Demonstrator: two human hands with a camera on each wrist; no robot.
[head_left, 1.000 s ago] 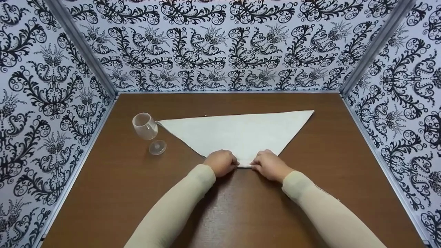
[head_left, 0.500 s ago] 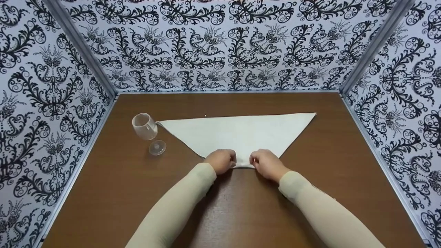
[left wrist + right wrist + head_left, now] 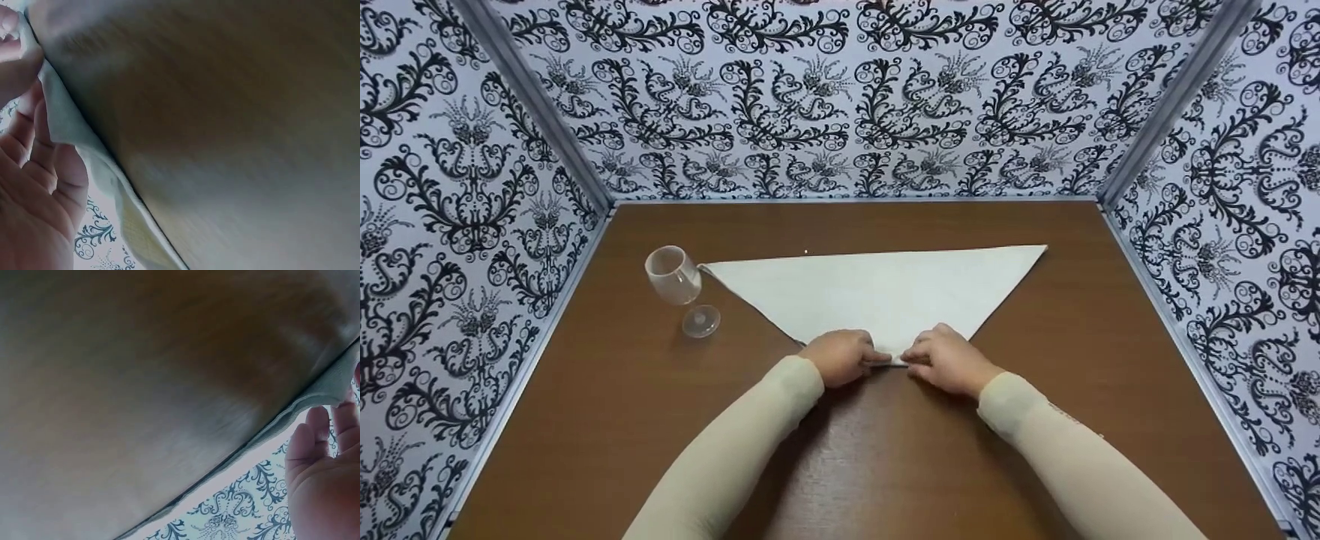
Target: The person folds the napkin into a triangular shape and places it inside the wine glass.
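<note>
Brown table (image 3: 885, 465) is lying inside patterned walls (image 3: 457, 187). White napkin (image 3: 877, 292) — folded into a triangle — is lying flat at the table's centre, point facing the person. Left hand (image 3: 844, 356) and right hand (image 3: 949, 360) are sitting close together, each pinching that near tip with curled fingers. Clear wine glass (image 3: 679, 281) is lying on its side, touching the napkin's left corner.

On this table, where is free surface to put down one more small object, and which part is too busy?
Bare table lies right of the napkin, toward the right wall; also along the back wall beyond the napkin, and in front of the glass at near left. Crowded: the napkin's near tip, where left hand and right hand pinch it.
</note>
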